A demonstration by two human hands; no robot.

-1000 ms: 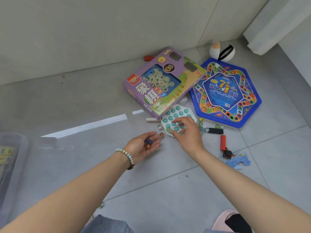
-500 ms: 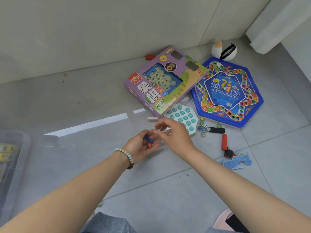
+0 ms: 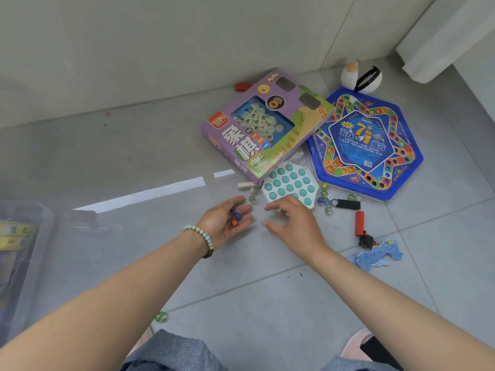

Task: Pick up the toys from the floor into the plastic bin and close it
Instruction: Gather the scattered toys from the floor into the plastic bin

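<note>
My left hand lies palm up over the floor, cupping several marbles, blue and orange. Just to its right my right hand hovers with fingers spread and nothing in it, over the near edge of a white pop toy with teal bubbles. More marbles and a die lie right of the pop toy, and two marbles lie beyond my left fingertips. The clear plastic bin sits at the far left edge.
A purple chess box and a blue hexagonal game board lie by the wall, with a white ball toy behind. A black block, red block, blue puzzle piece and stray green marble are on the tiles.
My right hand picked at the pop toy, came over to my left palm, then drew back to the right with open fingers. My left hand stayed cupped on the marbles.
</note>
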